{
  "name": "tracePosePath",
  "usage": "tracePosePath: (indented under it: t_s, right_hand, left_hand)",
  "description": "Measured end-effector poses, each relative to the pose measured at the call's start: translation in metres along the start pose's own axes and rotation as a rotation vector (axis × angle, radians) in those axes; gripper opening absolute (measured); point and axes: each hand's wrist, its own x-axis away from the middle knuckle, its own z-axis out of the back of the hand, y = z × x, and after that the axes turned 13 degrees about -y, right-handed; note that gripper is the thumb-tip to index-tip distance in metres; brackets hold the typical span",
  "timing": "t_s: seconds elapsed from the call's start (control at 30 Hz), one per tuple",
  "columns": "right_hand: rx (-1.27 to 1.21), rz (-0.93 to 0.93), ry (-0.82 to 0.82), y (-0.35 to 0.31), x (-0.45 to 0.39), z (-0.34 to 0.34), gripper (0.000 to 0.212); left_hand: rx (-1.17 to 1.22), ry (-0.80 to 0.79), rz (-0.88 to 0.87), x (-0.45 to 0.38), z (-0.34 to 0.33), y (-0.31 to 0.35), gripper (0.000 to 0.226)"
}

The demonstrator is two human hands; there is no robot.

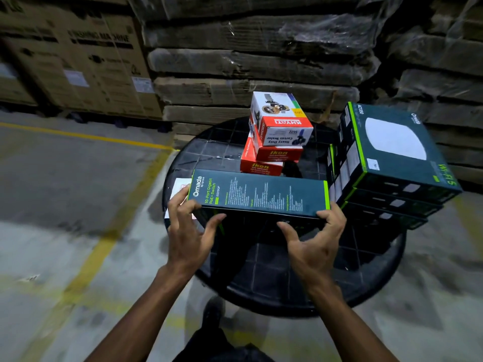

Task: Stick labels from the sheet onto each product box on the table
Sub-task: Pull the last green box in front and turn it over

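On the round black table [261, 270], which serves as the reference for all positions below, several product boxes are stacked. At its near-left edge, a long dark Omada switch box [258, 194] is grasped at both ends: the left hand [188, 226] wraps the left end with the thumb under the near face, and the right hand [316, 236] hooks its fingertips over the right end. Both hands are closed on this box; whether the box rests on the table or is lifted clear of it cannot be determined.

Behind the left hand, at the table's left edge, a white sheet with red marking [180, 189] is partly visible. This is probably the label sheet, but it is mostly hidden by the box and the fingers.

Toward the far side of the table, a white-and-red carton sealer box [282, 121] sits on two orange Ikon boxes [264, 160]. At the right edge, a stack of dark Wi-Fi boxes [392, 158] overhangs the rim.

Progress assessment: no freshly applied label can be confirmed on any box. A small white patch on the top Wi-Fi box is too small to identify. Labelling therefore appears largely outstanding.
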Motion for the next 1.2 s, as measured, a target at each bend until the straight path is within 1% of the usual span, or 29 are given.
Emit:
tracePosePath:
  t_s: [0.1, 0.17, 0.27, 0.33, 0.4, 0.53, 0.63, 0.83, 1.03, 1.13, 1.2]
  right_hand:
    - [-0.021, -0.022, -0.037, -0.004, -0.001, 0.0, 0.073]
    - [-0.015, -0.037, -0.066, -0.009, -0.004, -0.001, 0.067]
    - [0.065, -0.063, -0.112, -0.017, -0.011, -0.001, 0.061]
    - [0.142, -0.092, -0.149, -0.017, -0.02, -0.002, 0.059]
    - [0.191, -0.146, -0.191, -0.014, -0.028, -0.005, 0.058]
    - [0.279, -0.33, -0.301, -0.003, -0.046, -0.022, 0.061]
    - [0.323, -0.44, -0.361, 0.008, -0.061, -0.042, 0.062]
    - [0.342, -0.657, -0.525, 0.046, -0.088, -0.088, 0.072]
    - [0.395, -0.739, -0.638, 0.083, -0.11, -0.122, 0.073]
    - [0.336, -0.73, -0.656, 0.099, -0.12, -0.135, 0.075]
    - [0.317, -0.733, -0.724, 0.107, -0.12, -0.14, 0.076]
  left_hand:
    - [-0.046, 0.001, 0.029, -0.001, 0.004, 0.003, 0.045]
    - [-0.093, 0.013, 0.058, -0.005, 0.005, 0.005, 0.046]
    - [-0.127, -0.003, 0.11, -0.015, 0.008, 0.005, 0.044]
    - [-0.145, -0.071, 0.154, -0.026, 0.008, 0.001, 0.043]
    - [-0.183, -0.169, 0.234, -0.038, 0.007, -0.004, 0.043]
    - [-0.23, -0.371, 0.416, -0.06, -0.009, -0.024, 0.046]
    - [-0.197, -0.455, 0.447, -0.075, -0.025, -0.046, 0.044]
    - [-0.266, -0.699, 0.579, -0.099, -0.073, -0.098, 0.041]
    - [-0.259, -0.824, 0.688, -0.11, -0.109, -0.142, 0.042]
    - [-0.147, -0.888, 0.661, -0.119, -0.122, -0.165, 0.053]
    - [-0.054, -0.97, 0.615, -0.117, -0.129, -0.181, 0.062]
